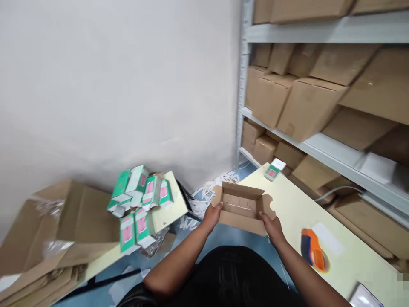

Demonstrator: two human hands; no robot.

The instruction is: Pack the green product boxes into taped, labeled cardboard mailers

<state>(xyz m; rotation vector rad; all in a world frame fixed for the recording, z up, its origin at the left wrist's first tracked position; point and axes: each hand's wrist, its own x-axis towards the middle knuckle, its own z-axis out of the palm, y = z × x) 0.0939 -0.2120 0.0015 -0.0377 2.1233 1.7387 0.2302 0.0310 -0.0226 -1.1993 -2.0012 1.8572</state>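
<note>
Between my two hands, in front of my body, is a small brown cardboard box (241, 221) with its top open and side flaps spread outward. Inside, its bottom shows folded tabs and no contents. My left hand (212, 215) grips the box's left end, thumb over the rim. At the right end, my right hand (272, 227) holds the box in the same way. Left of my hands, several green and white cartons with pink panels (145, 219) lie grouped on a narrow table (177, 198).
A pale table (287, 209) on the right bears an orange tape dispenser (315, 251), a small green carton (272, 171) and a phone-like object (364, 296). Metal shelves (319, 143) with brown boxes stand behind it. A large open cardboard box (89, 217) sits left; paper scraps (204, 198) litter the floor.
</note>
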